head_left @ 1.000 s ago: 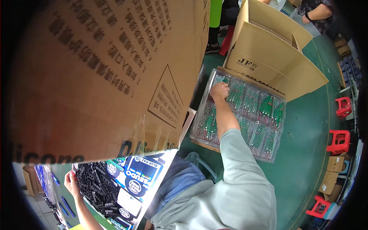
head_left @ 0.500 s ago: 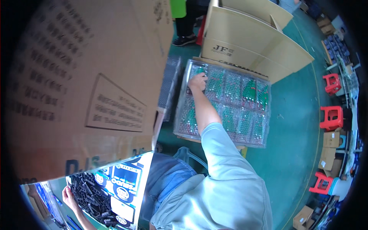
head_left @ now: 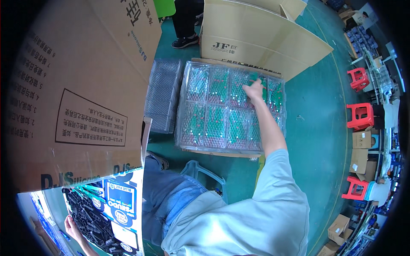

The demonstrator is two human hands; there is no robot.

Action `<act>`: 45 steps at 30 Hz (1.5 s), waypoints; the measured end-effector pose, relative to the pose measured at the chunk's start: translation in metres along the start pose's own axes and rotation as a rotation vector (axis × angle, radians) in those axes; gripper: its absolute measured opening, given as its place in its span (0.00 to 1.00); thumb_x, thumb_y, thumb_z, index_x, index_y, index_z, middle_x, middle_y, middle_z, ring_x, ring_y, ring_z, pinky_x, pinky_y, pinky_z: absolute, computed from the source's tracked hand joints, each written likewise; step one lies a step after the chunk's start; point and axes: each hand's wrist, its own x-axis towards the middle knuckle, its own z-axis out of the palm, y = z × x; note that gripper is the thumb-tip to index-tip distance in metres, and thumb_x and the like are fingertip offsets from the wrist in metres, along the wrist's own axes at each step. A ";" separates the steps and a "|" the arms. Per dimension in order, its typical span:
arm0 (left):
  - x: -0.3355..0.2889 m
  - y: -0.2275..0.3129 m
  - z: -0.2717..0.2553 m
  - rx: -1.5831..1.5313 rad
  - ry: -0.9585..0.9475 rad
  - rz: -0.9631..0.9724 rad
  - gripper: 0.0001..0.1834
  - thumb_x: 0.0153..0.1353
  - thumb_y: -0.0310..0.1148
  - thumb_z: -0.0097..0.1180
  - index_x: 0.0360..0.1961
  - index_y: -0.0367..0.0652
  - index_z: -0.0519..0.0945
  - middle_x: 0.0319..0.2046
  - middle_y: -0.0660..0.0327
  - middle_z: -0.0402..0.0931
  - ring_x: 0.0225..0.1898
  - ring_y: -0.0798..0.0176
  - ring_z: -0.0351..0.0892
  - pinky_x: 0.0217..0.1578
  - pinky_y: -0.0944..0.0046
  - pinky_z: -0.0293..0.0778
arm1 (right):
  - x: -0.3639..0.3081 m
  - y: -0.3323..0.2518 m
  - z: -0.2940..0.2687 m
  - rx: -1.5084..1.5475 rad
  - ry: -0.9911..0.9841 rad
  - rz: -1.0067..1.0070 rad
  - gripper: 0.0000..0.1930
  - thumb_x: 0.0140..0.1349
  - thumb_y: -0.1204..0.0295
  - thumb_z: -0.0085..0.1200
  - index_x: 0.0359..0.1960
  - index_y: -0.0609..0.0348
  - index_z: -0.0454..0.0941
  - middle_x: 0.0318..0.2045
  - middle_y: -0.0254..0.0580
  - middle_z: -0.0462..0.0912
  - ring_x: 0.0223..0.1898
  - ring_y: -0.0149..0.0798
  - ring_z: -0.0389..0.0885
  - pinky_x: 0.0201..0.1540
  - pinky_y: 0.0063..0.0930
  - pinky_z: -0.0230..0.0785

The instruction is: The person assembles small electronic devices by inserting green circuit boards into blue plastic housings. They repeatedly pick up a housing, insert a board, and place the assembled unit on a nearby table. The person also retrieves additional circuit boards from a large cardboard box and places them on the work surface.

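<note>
Reached far forward with the right hand (head_left: 255, 90), fingers curled down onto the green parts (head_left: 222, 106) in the clear tray (head_left: 230, 112) on the floor; whether anything was pinched, impossible to tell. Lay directly under and just ahead of those fingers, toward the tray's far right corner, long axis running left to right before the open carton (head_left: 256, 38). Rested low at the left with the left hand (head_left: 72, 225), against a box of black parts (head_left: 92, 217), grip unclear, well apart from the tray.

The person wears a pale grey-green short-sleeved shirt (head_left: 256, 213) of loose cut and blue denim jeans (head_left: 171, 200). Both forearms and both hands are bare, without gloves.
</note>
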 end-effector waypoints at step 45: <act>-0.014 -0.008 -0.039 0.286 0.152 -0.013 0.17 0.72 0.43 0.54 0.51 0.42 0.81 0.30 0.72 0.74 0.27 0.81 0.66 0.24 0.77 0.59 | 0.088 0.070 -0.075 -0.220 -0.020 0.129 0.27 0.53 0.67 0.65 0.56 0.55 0.74 0.52 0.54 0.83 0.58 0.52 0.81 0.58 0.44 0.74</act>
